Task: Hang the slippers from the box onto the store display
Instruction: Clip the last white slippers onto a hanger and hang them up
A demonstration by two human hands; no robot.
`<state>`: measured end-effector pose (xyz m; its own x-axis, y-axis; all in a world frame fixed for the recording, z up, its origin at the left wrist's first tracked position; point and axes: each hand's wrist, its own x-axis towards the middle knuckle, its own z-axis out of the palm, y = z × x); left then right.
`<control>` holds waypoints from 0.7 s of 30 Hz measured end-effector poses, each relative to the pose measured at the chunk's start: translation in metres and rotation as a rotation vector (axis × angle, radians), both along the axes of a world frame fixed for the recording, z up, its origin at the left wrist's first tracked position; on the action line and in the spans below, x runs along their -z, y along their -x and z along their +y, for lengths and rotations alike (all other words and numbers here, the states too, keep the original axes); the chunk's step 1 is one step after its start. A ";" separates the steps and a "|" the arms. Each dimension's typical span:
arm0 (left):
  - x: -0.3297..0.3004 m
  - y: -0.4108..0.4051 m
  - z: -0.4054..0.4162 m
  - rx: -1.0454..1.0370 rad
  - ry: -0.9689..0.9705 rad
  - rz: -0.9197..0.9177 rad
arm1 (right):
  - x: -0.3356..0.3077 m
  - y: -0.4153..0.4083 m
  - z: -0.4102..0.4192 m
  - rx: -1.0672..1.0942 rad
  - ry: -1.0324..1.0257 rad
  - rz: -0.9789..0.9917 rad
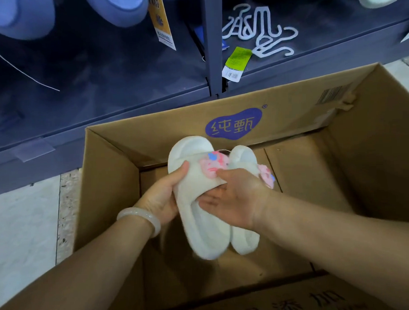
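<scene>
Slippers (201,201), a white pair with pink bow trim, were held side by side above the open cardboard box (111,181). The left hand (162,198) clamped one strap; the right hand (237,200) pressed the pair together, probably keeping them aligned for fitting a hanger. Loose white hangers (259,30) lay on the shelf (334,41) near its front edge.

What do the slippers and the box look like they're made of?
Slippers: probably soft foam or EVA, matte cream, with thick rounded edges and a pink charm on each strap. Box: brown corrugated cardboard, matte, with creased flaps and a printed logo.
</scene>
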<state>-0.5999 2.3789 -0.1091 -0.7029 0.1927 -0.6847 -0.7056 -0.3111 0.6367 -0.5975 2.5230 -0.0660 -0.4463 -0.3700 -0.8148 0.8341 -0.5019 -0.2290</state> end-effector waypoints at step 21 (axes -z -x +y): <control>0.059 0.004 -0.010 0.915 1.394 0.529 | 0.067 0.031 0.043 -1.203 -1.432 0.980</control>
